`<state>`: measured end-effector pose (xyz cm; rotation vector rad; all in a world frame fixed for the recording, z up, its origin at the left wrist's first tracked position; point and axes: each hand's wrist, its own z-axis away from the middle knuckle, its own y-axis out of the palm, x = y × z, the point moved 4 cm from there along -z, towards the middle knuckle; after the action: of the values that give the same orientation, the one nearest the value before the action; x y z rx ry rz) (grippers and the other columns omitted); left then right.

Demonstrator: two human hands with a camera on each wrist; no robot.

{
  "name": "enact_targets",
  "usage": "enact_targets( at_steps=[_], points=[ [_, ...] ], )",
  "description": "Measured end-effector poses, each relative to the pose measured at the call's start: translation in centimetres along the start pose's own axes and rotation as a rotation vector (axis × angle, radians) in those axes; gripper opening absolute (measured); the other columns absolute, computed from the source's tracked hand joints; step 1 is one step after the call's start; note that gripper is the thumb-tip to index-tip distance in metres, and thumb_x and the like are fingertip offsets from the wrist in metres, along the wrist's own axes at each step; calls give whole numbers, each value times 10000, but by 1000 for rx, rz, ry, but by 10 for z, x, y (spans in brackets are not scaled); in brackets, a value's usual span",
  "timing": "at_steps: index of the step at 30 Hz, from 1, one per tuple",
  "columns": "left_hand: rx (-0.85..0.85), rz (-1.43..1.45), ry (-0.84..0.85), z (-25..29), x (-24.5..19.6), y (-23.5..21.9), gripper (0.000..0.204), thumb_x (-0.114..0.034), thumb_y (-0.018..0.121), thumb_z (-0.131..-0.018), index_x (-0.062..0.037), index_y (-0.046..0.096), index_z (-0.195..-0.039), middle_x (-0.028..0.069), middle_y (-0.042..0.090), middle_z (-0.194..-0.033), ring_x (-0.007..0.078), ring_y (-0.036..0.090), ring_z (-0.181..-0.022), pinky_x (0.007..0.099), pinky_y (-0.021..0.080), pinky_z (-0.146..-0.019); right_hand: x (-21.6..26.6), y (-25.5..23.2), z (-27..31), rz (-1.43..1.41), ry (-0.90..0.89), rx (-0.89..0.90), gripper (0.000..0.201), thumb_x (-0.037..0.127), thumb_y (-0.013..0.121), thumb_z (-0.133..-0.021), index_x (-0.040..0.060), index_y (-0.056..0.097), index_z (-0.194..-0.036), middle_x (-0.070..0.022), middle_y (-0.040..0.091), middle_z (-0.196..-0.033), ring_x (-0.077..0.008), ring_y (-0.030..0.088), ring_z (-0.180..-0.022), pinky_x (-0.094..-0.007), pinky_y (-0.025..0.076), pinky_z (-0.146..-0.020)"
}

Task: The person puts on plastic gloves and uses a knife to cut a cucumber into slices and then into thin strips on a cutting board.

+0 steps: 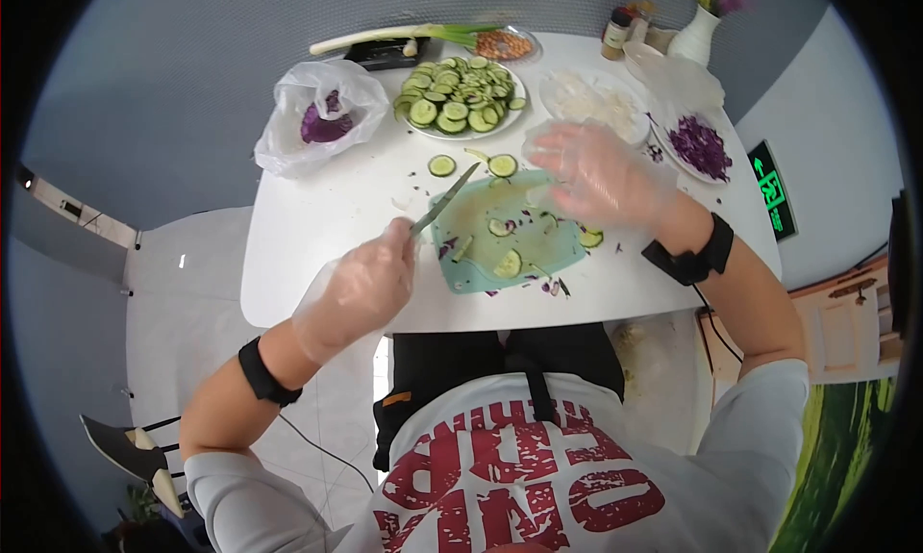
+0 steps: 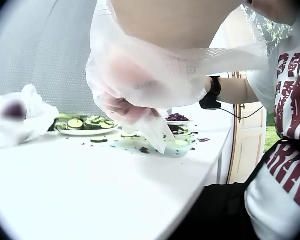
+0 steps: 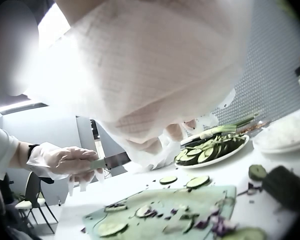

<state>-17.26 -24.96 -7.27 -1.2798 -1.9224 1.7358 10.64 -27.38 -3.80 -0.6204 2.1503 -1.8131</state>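
Two gloved hands work over a green cutting board (image 1: pixel 500 231) in the head view: the left hand (image 1: pixel 361 284) clenches the handle of a knife (image 1: pixel 444 199), whose blade points up and away across the board's near-left corner, while the right hand (image 1: pixel 601 173) hovers released, fingers spread, above the board's far-right part. Three or four cucumber slices lie on the board, two more (image 1: pixel 471 164) rest on the table (image 1: pixel 317 216) just beyond it, and one plate of slices (image 1: pixel 461 96) stands further back. Clearing the board well probably means keeping the blade low and angled away from the spread fingers. One bag (image 1: pixel 322 111), one plate of purple cabbage (image 1: pixel 700 147) and one plate of white shreds (image 1: pixel 594 99) are also present. From the left wrist, glove plastic hides most of the fingers; the sliced plate (image 2: pixel 87 125) and board (image 2: pixel 150 146) sit beyond. From the right wrist, the left hand (image 3: pixel 65 161) plainly grips the knife (image 3: pixel 115 160) above the board (image 3: pixel 165 210), and two loose slices (image 3: pixel 185 181) lie past its edge.
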Motion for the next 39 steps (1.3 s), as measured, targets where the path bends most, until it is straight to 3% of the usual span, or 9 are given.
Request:
enact_targets(
  at_steps=[4, 9, 11, 14, 16, 27, 33, 36, 39],
  points=[
    [170, 147, -149, 24, -5, 12, 136, -47, 515, -987, 28, 528, -1100, 249, 614, -726, 440, 627, -711, 484, 487, -634, 29, 17, 38, -31, 8, 6, 413, 266, 666, -815, 26, 684, -1150, -140, 664, -1157, -304, 607, -1112, -425, 475, -969],
    [300, 266, -234, 39, -12, 28, 139, -64, 489, -1001, 12, 530, -1110, 237, 611, -718, 428, 617, -671, 456, 476, -618, 59, 34, 67, -21, 25, 62, 395, 240, 673, -818, 32, 667, -1154, -119, 654, -1166, -278, 573, -1178, -441, 449, -986],
    [429, 396, -420, 40, -22, 24, 148, -85, 486, -1003, 0, 532, -1115, 221, 604, -703, 406, 615, -641, 446, 476, -604, 65, 37, 71, -18, 52, 99, 374, 228, 676, -815, 39, 672, -1137, -118, 646, -1189, -277, 560, -1201, -437, 443, -1001],
    [469, 399, -490, 41, -26, 24, 160, -101, 491, -999, 0, 530, -1118, 208, 598, -688, 382, 618, -623, 436, 474, -589, 73, 41, 71, 15, 26, 83, 372, 242, 681, -810, 45, 674, -1125, -123, 626, -1233, -291, 536, -1241, -435, 433, -1017],
    [454, 407, -471, 42, -23, 27, 163, -109, 486, -1002, -4, 531, -1118, 197, 599, -676, 364, 620, -605, 428, 474, -577, 78, 43, 70, -101, 82, 160, 467, 254, 689, -829, 22, 660, -1234, -180, 583, -1371, -370, 473, -1338, -478, 380, -1093],
    [487, 428, -467, 44, -25, 35, 177, -134, 480, -1011, -20, 528, -1138, 157, 617, -649, 305, 618, -535, 394, 474, -536, 86, 62, 65, -112, 76, 97, 548, 311, 709, -832, 37, 617, -1298, -185, 542, -1381, -368, 461, -1339, -486, 399, -1044],
    [433, 394, -450, 44, -32, 33, 140, -112, 486, -1006, -20, 522, -1104, 157, 619, -651, 334, 634, -577, 415, 483, -559, 86, 66, 69, -186, 79, 91, 538, 310, 689, -858, 21, 606, -1305, -172, 545, -1391, -368, 460, -1340, -495, 384, -1055],
    [353, 297, -323, 51, -34, 39, 121, -103, 479, -1008, -26, 511, -1095, 163, 618, -652, 349, 646, -594, 429, 488, -563, 87, 70, 71, -216, 79, 99, 542, 318, 676, -874, 8, 597, -1312, -170, 551, -1392, -364, 462, -1339, -498, 375, -1062],
    [351, 290, -322, 52, -37, 46, 161, -52, 537, -964, 18, 493, -1102, 235, 610, -642, 436, 621, -592, 491, 484, -526, 88, 69, 73, -224, 88, 93, 544, 327, 666, -886, 4, 591, -1317, -170, 555, -1392, -362, 461, -1342, -501, 370, -1065]
  ],
)
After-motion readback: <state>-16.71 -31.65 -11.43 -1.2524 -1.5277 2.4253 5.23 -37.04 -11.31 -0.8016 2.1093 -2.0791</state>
